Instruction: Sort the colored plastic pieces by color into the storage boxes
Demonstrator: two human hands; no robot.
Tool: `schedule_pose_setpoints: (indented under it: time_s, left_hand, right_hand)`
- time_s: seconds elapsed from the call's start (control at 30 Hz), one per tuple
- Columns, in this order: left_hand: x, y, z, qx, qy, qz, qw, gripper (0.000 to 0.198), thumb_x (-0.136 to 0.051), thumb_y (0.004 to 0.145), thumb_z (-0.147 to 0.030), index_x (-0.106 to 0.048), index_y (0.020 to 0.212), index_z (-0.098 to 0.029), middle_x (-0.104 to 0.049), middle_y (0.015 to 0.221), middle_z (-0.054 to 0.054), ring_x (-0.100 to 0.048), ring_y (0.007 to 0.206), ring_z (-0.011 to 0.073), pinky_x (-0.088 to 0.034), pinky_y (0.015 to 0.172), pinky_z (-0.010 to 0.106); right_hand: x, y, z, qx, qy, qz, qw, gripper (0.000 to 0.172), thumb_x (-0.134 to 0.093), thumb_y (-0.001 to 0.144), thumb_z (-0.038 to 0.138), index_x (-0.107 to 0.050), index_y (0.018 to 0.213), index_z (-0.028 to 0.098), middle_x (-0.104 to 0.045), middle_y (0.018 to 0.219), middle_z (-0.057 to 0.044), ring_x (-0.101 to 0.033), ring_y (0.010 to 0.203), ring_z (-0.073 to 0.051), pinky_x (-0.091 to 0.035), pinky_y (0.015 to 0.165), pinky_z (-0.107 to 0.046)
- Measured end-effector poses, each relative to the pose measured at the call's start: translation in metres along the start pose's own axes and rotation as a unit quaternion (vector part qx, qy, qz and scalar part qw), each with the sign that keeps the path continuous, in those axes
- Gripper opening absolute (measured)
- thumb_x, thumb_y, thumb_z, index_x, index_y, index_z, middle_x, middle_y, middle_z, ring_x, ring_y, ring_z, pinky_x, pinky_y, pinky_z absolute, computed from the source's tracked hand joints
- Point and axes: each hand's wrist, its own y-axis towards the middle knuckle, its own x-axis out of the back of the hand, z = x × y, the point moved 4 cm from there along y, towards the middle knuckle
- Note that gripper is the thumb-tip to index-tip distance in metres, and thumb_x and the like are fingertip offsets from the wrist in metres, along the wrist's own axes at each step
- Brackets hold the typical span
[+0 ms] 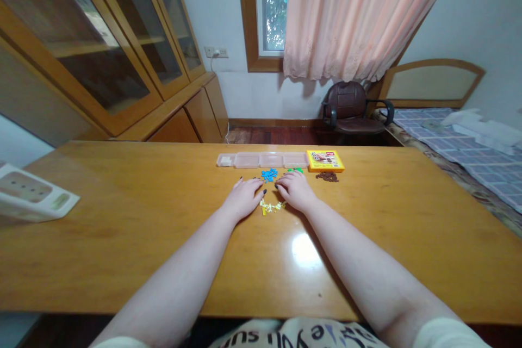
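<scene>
My left hand (243, 197) lies on the wooden table with its fingers stretched out, beside a pile of small blue plastic pieces (269, 175). My right hand (297, 191) rests opposite it, fingers also extended, partly covering a pile of small green pieces (300, 170). Between the hands and nearer to me, cream-white pieces (269, 208) are scattered together with a few yellow pieces (263, 211). I see nothing held in either hand. To the right, a heap of brown pieces (327, 176) lies below a yellow box (325, 161) with a printed picture.
A clear plastic tray with compartments (247, 160) runs along the table's far side, left of the yellow box. A white plastic holder (36, 196) stands at the table's left. Beyond the table (155, 239) are a glass-door cabinet (122, 54), a brown chair (348, 106) and a bed (460, 147).
</scene>
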Motion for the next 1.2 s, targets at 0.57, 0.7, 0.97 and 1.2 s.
schedule_pose_setpoints:
  time_s: [0.57,0.7,0.97,1.2]
  left_hand:
    - [-0.016,0.009,-0.002,-0.041,-0.010,0.059,0.997,0.048,-0.037,0.092,-0.040,-0.040,0.137,-0.024,-0.039,0.145,0.006,-0.032,0.135,0.0195,-0.019,0.113,0.046]
    - [-0.009,0.011,0.001,-0.022,-0.028,-0.004,0.999,0.039,-0.038,0.092,-0.034,-0.053,0.125,-0.020,-0.053,0.132,0.007,-0.046,0.123,0.0197,-0.029,0.109,0.041]
    - [-0.016,0.012,0.006,0.017,-0.008,0.036,0.999,0.048,-0.035,0.092,-0.039,-0.040,0.137,-0.021,-0.038,0.145,0.008,-0.032,0.135,0.0216,-0.018,0.112,0.048]
    - [-0.017,0.014,0.008,0.013,-0.019,0.052,0.998,0.052,-0.034,0.091,-0.038,-0.032,0.141,-0.021,-0.030,0.149,0.007,-0.025,0.138,0.0206,-0.014,0.113,0.049]
  right_hand:
    - [-0.015,-0.002,0.001,0.003,-0.012,0.057,0.998,0.041,-0.046,0.090,0.044,-0.056,0.124,0.023,-0.054,0.131,-0.010,-0.038,0.127,-0.027,-0.018,0.106,-0.054]
    - [-0.009,-0.002,0.002,0.003,-0.009,0.033,0.999,0.035,-0.048,0.089,0.042,-0.062,0.116,0.023,-0.058,0.126,-0.009,-0.042,0.123,-0.027,-0.019,0.106,-0.052]
    - [-0.006,0.000,0.002,0.006,0.015,0.016,1.000,0.027,-0.046,0.091,0.034,-0.068,0.102,0.022,-0.068,0.107,-0.007,-0.051,0.112,-0.022,-0.021,0.106,-0.047]
    - [-0.005,0.000,0.001,0.005,0.044,0.008,0.999,0.028,-0.045,0.092,0.034,-0.070,0.097,0.020,-0.069,0.103,-0.007,-0.054,0.106,-0.022,-0.028,0.102,-0.044]
